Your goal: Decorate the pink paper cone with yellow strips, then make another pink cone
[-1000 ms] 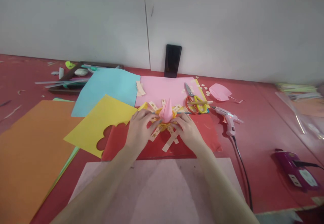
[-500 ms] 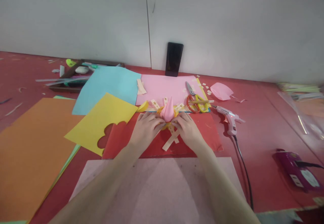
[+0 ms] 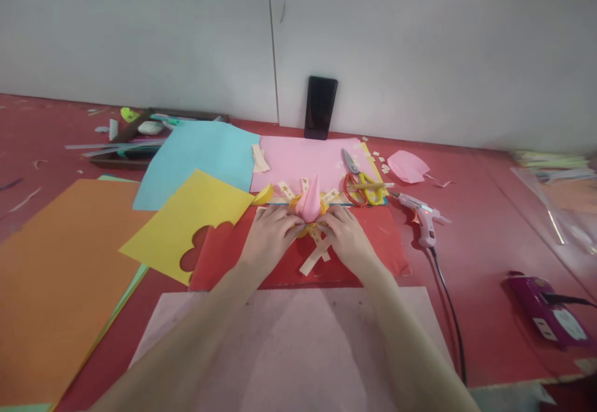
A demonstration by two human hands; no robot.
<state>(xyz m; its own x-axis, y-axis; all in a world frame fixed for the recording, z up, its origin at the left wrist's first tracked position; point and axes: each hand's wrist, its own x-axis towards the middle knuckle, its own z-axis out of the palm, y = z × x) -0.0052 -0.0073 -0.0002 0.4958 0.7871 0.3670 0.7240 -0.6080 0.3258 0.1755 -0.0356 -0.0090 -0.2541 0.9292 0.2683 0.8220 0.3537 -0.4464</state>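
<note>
Orange sheet (image 3: pixel 65 275) on counter (image 3: pixel 494 325), left side. Dark tray (image 3: pixel 116 164) near back edge. Yellow sheet (image 3: pixel 172 219) with scalloped cutout, blue sheet (image 3: pixel 200 157) behind it. Left hand (image 3: pixel 268 238): fingers closed in a pinch on the left side of the base of the pink paper cone (image 3: pixel 309 202). Cone stands point up, mid-counter, above red sheet (image 3: pixel 280 272), yellow paper around its base. Star-printed strips (image 3: pixel 314 260) stick out around it. Phone (image 3: pixel 321 107) leans on wall at back edge. Right hand (image 3: pixel 347 238): fingers pinched closed on cone base's right side. Scissors (image 3: pixel 364 188) just beyond, glue gun (image 3: pixel 422 216) right of them. Purple socket box (image 3: pixel 548 312) toward front edge, far right.
</note>
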